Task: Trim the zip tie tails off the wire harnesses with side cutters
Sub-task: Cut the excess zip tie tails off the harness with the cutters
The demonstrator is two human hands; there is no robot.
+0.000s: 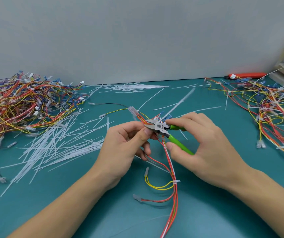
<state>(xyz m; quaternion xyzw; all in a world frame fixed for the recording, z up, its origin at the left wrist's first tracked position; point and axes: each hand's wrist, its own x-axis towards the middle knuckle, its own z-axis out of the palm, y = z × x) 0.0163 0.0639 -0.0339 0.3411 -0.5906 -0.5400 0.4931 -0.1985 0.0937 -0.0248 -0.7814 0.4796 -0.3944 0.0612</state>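
Wire piles (21, 103) left and right, cut tails (58, 145) between; bare mat (69, 212) nearest.

Your left hand (127, 143) pinched the wire harness (171, 179) near its upper end while your right hand (201, 146) gripped the green-handled side cutters (165, 130), whose blades stood slightly apart at a blurred white zip tie tail (180, 102) slanting up and away from the bundle. The harness's red, yellow and white wires ran down the teal mat (223, 212) towards you, bound lower down by a trimmed zip tie (176, 182). Cut tails (60, 145) lay scattered at left beside one harness pile (22, 103), with a second pile (273, 107) at right.
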